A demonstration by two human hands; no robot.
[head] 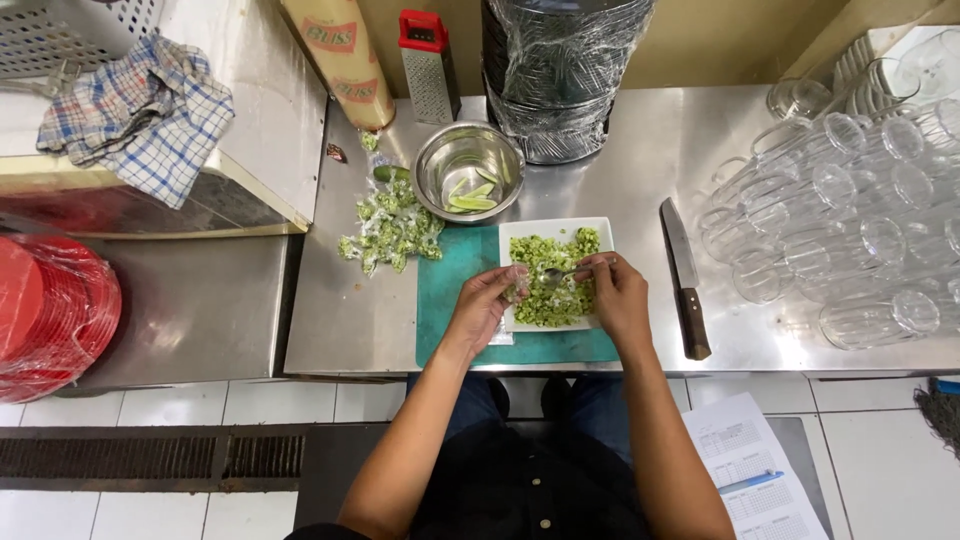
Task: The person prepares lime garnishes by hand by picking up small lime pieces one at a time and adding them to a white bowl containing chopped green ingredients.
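**Mostly a spill risk: small bag, loaded spoon, crowded bench**

Right now both hands meet over the square white plate (520, 232) heaped with chopped green pieces, which sits on the teal cutting board (455, 300) at the front of the steel bench (640, 170). The left hand (487, 303) is pinched shut on a small clear plastic bag (518, 284), and the right hand (618, 295) is closed round a metal spoon (556, 274) whose bowl points toward the bag's mouth.

A narrow, limp bag opening is the likely weak point: if it sags or the spoon is overfilled, green pieces would probably scatter onto the board or bench (whether the bag is already part-filled I cannot tell).

Elsewhere, the dark-handled knife (685, 285) lies just right of the plate, blade bare, so a careless sweep of the right elbow could catch it. Rows of clear drinking glasses (850, 220) lie on their sides further right and might roll if bumped. Filled little bags (392, 228) are piled left of the board near a steel bowl (468, 168) holding pale green slices.
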